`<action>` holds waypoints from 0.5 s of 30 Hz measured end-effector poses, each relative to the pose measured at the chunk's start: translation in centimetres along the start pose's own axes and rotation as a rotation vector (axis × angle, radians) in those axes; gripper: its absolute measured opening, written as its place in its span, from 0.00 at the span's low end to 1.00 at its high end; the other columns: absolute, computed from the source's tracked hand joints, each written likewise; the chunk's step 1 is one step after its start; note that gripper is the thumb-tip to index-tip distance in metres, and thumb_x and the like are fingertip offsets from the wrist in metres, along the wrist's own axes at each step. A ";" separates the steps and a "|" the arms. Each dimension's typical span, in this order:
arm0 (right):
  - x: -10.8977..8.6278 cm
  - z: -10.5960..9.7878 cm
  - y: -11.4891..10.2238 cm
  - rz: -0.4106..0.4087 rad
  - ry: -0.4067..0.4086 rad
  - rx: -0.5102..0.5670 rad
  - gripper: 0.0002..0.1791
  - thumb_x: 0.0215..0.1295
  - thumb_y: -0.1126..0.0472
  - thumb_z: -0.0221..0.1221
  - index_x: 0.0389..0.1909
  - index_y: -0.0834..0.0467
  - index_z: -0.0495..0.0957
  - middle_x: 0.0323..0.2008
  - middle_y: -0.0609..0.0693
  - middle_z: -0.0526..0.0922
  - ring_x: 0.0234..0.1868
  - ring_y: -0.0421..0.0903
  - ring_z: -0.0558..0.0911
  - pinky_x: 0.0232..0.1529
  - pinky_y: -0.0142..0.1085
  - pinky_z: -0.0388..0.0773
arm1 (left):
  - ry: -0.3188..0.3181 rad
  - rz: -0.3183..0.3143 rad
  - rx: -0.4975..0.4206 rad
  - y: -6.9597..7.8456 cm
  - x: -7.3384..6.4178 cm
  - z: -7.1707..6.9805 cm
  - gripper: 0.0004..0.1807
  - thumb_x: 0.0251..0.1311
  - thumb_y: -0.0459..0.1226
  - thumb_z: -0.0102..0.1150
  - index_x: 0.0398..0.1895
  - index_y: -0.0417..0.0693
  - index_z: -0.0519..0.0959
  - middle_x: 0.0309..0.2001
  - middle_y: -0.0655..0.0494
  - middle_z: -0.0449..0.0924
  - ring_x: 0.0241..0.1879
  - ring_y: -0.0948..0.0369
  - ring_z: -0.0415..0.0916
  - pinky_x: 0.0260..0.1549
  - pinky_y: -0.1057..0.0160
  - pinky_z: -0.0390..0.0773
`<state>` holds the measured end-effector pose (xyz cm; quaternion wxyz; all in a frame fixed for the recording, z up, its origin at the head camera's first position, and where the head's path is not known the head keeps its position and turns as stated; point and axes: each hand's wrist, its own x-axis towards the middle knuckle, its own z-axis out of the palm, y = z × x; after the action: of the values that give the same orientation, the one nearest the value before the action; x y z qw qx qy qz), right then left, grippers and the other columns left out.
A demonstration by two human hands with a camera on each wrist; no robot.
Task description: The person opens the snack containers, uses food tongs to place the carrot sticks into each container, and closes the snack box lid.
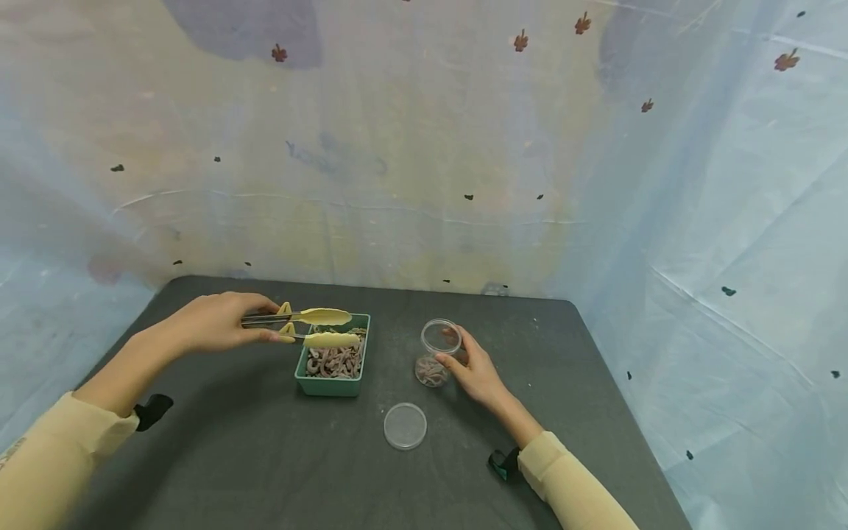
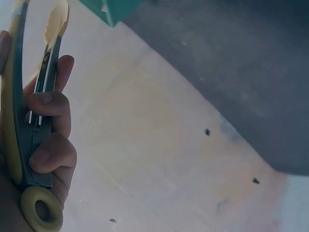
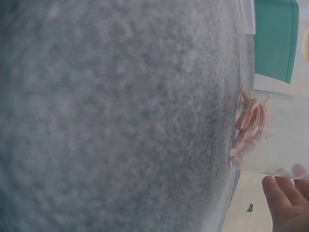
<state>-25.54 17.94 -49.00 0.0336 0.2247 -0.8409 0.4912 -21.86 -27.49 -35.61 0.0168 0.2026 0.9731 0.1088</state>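
Here's your clear jar point(image 1: 433, 355) right of the green tub point(image 1: 329, 387), strips at its bottom, your right hand point(image 1: 478, 374) curled around it. Over the tub, your left hand point(image 1: 218, 324) grips tongs point(image 1: 327, 316), tips spread, nothing visible between them. Looks like mid-filling; the next move probably calls for dipping and squeezing. The lid point(image 1: 405, 426) lies nearer you.

Jar point(image 3: 287, 133) clear, smooth plastic; tub point(image 1: 329, 387) smooth plastic; tongs point(image 1: 324, 316) metal and plastic; tabletop point(image 1: 265, 456) matt; backdrop point(image 1: 397, 110) glossy plastic.
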 end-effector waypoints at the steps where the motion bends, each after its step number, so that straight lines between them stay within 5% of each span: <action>1: 0.0 0.0 0.0 0.001 0.000 -0.013 0.33 0.75 0.55 0.64 0.76 0.54 0.66 0.69 0.55 0.74 0.62 0.56 0.82 0.57 0.51 0.82 | -0.004 -0.001 0.007 -0.3 -0.3 0.0 0.41 0.64 0.69 0.59 0.64 0.45 0.81 0.59 0.44 0.83 0.52 0.44 0.83 0.40 0.42 0.83; 9: -0.2 -0.1 -0.3 0.023 0.008 -0.225 0.38 0.77 0.43 0.59 0.80 0.54 0.60 0.77 0.58 0.63 0.78 0.58 0.63 0.74 0.60 0.62 | -0.020 -0.020 0.039 -1.3 -1.7 0.1 0.48 0.59 0.74 0.57 0.64 0.44 0.81 0.60 0.43 0.82 0.54 0.43 0.82 0.40 0.42 0.83; 15: -0.2 -0.1 -0.8 0.043 -0.014 -0.246 0.39 0.77 0.42 0.58 0.81 0.54 0.58 0.79 0.59 0.61 0.79 0.59 0.61 0.74 0.60 0.61 | -0.043 -0.005 0.032 -1.5 -1.9 0.0 0.53 0.53 0.79 0.55 0.63 0.45 0.81 0.60 0.44 0.83 0.53 0.44 0.83 0.39 0.44 0.83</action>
<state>-25.01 17.77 -48.36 0.0448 0.2043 -0.8996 0.3833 -20.69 -29.56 -35.90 0.0346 0.2027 0.9746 0.0890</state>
